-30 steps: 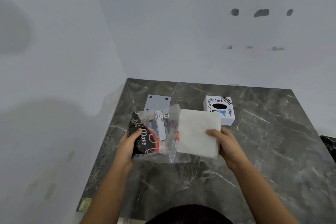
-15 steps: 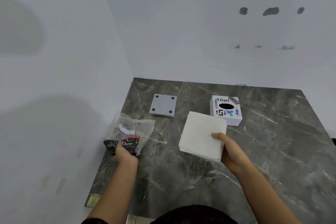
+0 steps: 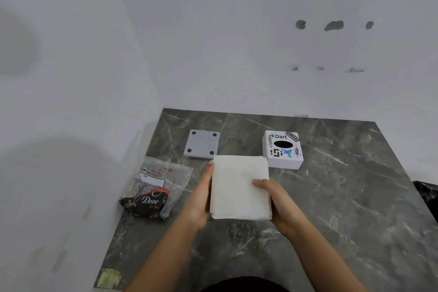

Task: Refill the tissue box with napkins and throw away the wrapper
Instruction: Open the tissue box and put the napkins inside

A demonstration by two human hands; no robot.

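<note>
A white stack of napkins [image 3: 239, 187] is held above the dark marble table [image 3: 343, 208] between both hands. My left hand [image 3: 200, 199] presses flat against its left edge; my right hand [image 3: 279, 204] grips its right side with the thumb on top. The empty clear wrapper [image 3: 155, 188], with a black and red "Dove" print, lies on the table's left edge, apart from my hands. The white tissue box [image 3: 283, 149], covered in stickers and with an oval slot on top, stands behind the napkins to the right. Its grey base plate [image 3: 202, 143] lies separately to the left.
White walls close off the table at the back and the left. A black object [image 3: 426, 193] shows at the right edge of the view. A small yellowish sticker [image 3: 109, 277] sits at the table's near left corner.
My left hand has put the wrapper down at the table's left edge and moved right onto the napkin stack. The stack now sits between both hands.
</note>
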